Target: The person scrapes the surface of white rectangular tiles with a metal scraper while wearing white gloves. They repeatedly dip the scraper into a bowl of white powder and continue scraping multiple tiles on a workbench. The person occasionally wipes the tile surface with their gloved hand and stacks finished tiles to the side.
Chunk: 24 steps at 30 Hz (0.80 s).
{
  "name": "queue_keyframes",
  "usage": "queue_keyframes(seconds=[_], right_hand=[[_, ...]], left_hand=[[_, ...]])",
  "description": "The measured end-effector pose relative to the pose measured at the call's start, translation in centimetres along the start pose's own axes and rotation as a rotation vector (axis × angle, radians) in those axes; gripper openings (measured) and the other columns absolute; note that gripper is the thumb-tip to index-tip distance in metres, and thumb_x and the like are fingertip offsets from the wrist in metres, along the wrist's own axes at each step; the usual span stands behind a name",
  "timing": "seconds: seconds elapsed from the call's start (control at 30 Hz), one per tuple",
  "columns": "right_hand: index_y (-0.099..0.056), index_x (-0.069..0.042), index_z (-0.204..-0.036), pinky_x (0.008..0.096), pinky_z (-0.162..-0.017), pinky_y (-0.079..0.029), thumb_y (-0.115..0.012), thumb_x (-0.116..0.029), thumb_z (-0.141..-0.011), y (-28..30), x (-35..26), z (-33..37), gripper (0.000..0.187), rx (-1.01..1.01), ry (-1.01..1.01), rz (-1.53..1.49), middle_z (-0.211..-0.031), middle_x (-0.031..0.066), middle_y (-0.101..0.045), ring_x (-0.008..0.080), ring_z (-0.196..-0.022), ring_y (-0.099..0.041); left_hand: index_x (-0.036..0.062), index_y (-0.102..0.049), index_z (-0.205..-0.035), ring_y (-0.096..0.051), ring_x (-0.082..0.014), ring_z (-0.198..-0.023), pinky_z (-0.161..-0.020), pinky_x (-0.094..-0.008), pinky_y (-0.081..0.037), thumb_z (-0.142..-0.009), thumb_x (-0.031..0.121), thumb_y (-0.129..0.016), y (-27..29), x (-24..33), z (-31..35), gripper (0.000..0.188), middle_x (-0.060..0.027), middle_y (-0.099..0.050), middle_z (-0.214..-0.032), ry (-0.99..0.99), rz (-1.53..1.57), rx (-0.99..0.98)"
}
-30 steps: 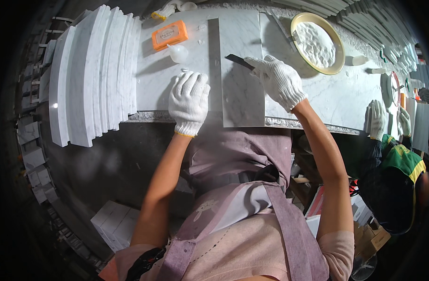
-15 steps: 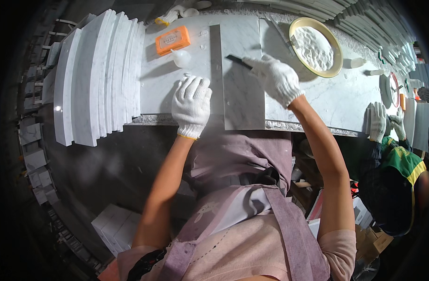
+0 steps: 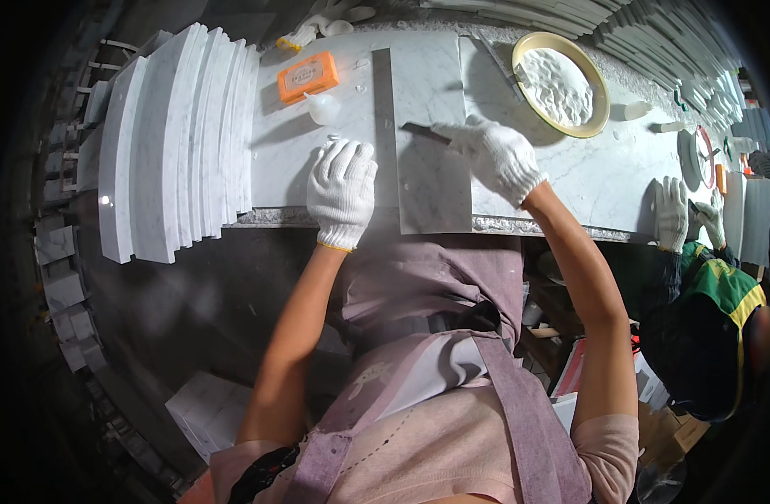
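Observation:
White knitted gloves cover both hands. My right hand (image 3: 501, 160) grips a dark, flat scraper-like blade (image 3: 425, 132), its far end pointing left over a long pale marble strip (image 3: 435, 189). That strip lies raised on the worktop, its near end at the front edge. To its left, my left hand (image 3: 342, 183) rests on the marble with fingers bent and close together; whatever they hold, if anything, is hidden. A small white bit (image 3: 334, 137) shows just beyond its fingertips. Past it sit a translucent squeeze bulb (image 3: 322, 108) and an orange box (image 3: 307, 77).
Several marble slabs (image 3: 183, 143) stand stacked at the left. A yellow-rimmed bowl of white powder (image 3: 605, 84) sits at the far right, with stacked strips (image 3: 654, 42) behind it. At the right, a co-worker's gloved hand (image 3: 672, 214) rests at the worktop. Spare gloves (image 3: 322, 23) lie at the back.
My right hand has shifted slightly nearer to me, and the blade has come down along the strip with it. My left hand stays almost in place.

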State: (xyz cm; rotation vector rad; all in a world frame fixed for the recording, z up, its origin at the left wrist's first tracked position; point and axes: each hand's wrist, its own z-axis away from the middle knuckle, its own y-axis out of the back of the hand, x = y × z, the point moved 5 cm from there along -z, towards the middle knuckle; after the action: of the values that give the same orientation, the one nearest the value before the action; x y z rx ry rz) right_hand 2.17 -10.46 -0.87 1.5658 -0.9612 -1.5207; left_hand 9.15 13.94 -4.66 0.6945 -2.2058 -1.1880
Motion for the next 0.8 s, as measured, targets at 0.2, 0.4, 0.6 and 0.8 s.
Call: queue_keyframes(seconds=[0.2,0.4,0.6,0.8], right_hand=[[-0.070,-0.032,-0.139,0.0367,-0.075,-0.060,-0.059,-0.026,-0.101,0.0,-0.9,1.3,0.040,-0.200,-0.060,-0.020,-0.102,0.0133,-0.069,0.0275,-0.085,-0.074],[-0.060,-0.019,-0.149,0.0451,-0.083,-0.056,-0.057,-0.023,-0.106,1.4,2.0,-1.5,0.044,0.282,-0.393,-0.297,-0.105,0.0147,-0.072,0.0314,-0.094,-0.073],[-0.067,-0.016,-0.135,0.0518,-0.080,-0.057,-0.058,-0.022,-0.103,-0.3,1.7,-6.9,0.034,0.413,-0.480,-0.073,-0.107,0.0202,-0.074,0.0411,-0.094,-0.073],[-0.069,-0.015,-0.124,0.0538,-0.078,-0.057,-0.053,-0.020,-0.102,0.0,1.2,-8.4,0.027,0.287,-0.444,0.008,-0.104,0.0197,-0.076,0.0424,-0.091,-0.074]], left_hand=[[0.0138,-0.074,-0.119,-0.061,-0.0253,-0.128,-0.115,-0.0475,-0.045,-0.094,0.026,-0.071,0.3,0.3,-0.2,0.028,-0.0039,-0.070,-0.126,-0.005,-0.029,-0.021],[0.0126,-0.075,-0.121,-0.061,-0.0260,-0.130,-0.119,-0.0472,-0.043,-0.090,0.020,-0.076,0.5,0.5,-0.3,0.032,-0.0045,-0.070,-0.130,0.007,-0.024,-0.011],[0.0102,-0.075,-0.122,-0.061,-0.0277,-0.131,-0.119,-0.0486,-0.043,-0.088,0.016,-0.072,0.8,0.5,-0.3,0.034,-0.0073,-0.070,-0.129,0.001,0.009,-0.011],[0.0081,-0.075,-0.123,-0.062,-0.0298,-0.129,-0.119,-0.0501,-0.044,-0.088,0.014,-0.071,0.6,0.3,-0.2,0.035,-0.0086,-0.070,-0.129,-0.017,0.011,0.017]])
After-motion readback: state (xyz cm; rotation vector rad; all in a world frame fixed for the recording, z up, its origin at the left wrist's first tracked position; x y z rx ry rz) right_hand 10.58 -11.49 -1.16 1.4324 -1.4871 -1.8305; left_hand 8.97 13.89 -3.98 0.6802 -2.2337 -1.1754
